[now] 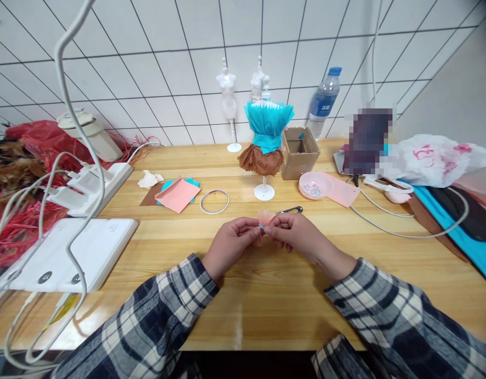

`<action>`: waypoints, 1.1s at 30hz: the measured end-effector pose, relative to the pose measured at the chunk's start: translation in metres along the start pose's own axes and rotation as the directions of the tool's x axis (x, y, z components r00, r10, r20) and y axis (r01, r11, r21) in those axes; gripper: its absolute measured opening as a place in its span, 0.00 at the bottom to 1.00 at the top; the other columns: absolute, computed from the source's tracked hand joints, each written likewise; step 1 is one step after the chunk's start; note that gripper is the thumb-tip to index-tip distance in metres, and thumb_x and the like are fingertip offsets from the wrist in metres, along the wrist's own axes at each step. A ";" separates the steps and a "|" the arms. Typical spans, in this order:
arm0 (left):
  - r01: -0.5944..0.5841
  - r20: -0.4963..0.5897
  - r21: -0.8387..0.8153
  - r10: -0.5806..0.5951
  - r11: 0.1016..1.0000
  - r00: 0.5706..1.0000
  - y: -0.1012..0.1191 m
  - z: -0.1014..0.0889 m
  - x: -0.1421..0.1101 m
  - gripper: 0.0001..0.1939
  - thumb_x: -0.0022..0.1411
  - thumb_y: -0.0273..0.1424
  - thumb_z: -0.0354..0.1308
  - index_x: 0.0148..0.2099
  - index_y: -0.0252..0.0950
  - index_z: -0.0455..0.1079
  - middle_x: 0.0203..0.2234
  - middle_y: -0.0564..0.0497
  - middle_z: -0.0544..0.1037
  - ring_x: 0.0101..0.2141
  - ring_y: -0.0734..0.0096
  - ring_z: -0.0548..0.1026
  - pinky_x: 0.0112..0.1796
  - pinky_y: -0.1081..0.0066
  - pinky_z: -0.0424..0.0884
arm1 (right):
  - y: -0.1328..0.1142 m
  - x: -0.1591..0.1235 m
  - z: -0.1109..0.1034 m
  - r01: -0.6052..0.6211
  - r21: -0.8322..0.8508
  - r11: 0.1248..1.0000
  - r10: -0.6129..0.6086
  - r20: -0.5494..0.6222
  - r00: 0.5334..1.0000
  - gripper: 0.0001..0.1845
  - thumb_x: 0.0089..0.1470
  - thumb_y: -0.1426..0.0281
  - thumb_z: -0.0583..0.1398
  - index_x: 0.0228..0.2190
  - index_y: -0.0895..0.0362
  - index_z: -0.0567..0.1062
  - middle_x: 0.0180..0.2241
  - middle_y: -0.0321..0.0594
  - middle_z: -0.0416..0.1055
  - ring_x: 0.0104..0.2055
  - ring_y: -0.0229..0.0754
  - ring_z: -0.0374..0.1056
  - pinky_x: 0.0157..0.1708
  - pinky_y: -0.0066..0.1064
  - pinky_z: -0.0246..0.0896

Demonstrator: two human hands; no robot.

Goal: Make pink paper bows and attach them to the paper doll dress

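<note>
Between my two hands is a small gathered piece of pink crepe paper (266, 217) with a thin blue band round its middle. My left hand (235, 238) pinches it from the left, thumb and fingers closed. From the right, my right hand (299, 235) pinches the same piece. Just behind the right hand lies a small tool with a dark looped handle (295, 209), partly hidden by the fingers. Farther back a mini dress form (264, 191) stands upright, dressed in a blue pleated paper top (269, 123) and a brown paper skirt (262, 159).
Pink and blue paper squares (179, 195) and a ring (214, 202) lie to the left. Behind stand a bare dress form (229, 100), a cardboard box (301, 158) and a water bottle (324, 102). A pink dish (315, 186) holds small beads. Cables and a power strip (109, 184) lie left.
</note>
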State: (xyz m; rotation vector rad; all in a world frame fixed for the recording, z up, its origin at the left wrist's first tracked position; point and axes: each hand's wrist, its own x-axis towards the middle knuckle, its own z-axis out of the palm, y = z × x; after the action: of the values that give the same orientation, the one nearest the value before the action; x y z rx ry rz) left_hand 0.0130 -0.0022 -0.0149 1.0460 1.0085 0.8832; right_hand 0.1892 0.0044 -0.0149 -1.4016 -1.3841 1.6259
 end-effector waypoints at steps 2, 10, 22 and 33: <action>0.004 -0.005 -0.003 -0.004 1.000 1.000 0.000 0.001 0.000 0.14 0.48 0.34 0.68 0.36 0.31 0.74 0.24 0.50 0.78 0.26 0.73 0.73 0.32 0.72 0.67 | 0.000 0.000 0.001 0.001 -0.011 1.000 -0.002 -0.012 1.000 0.14 0.46 0.60 0.65 0.23 0.57 0.71 0.18 0.33 0.67 0.18 0.32 0.61 0.13 0.21 0.52; -0.024 -0.036 0.065 0.026 0.998 0.999 0.000 0.000 0.000 0.11 0.52 0.34 0.66 0.35 0.32 0.75 0.25 0.51 0.77 0.26 0.74 0.71 0.32 0.73 0.67 | 0.002 0.002 0.003 0.018 -0.078 0.997 -0.021 -0.045 0.999 0.11 0.48 0.62 0.63 0.24 0.57 0.70 0.17 0.32 0.66 0.18 0.32 0.61 0.14 0.21 0.53; 0.020 -0.010 -0.121 -0.021 0.992 1.000 -0.009 -0.008 0.005 0.11 0.53 0.32 0.66 0.38 0.33 0.77 0.29 0.49 0.79 0.28 0.74 0.71 0.34 0.72 0.66 | 0.003 0.001 0.007 0.044 -0.030 0.999 -0.044 0.007 0.999 0.12 0.47 0.61 0.64 0.25 0.57 0.72 0.20 0.33 0.68 0.20 0.33 0.63 0.16 0.22 0.58; 0.015 0.144 -0.210 0.016 0.978 0.989 0.003 -0.014 -0.003 0.09 0.48 0.33 0.69 0.32 0.33 0.79 0.27 0.48 0.78 0.31 0.71 0.73 0.35 0.71 0.67 | 0.006 0.001 -0.001 0.264 -0.084 0.961 -0.259 0.058 0.964 0.10 0.50 0.62 0.63 0.31 0.57 0.74 0.27 0.37 0.73 0.28 0.36 0.68 0.23 0.25 0.62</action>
State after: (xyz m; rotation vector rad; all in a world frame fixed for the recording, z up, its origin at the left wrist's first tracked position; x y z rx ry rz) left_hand -0.0013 -0.0009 -0.0140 0.9161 0.7746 0.8806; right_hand 0.1913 0.0043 -0.0204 -1.1775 -1.6133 1.4470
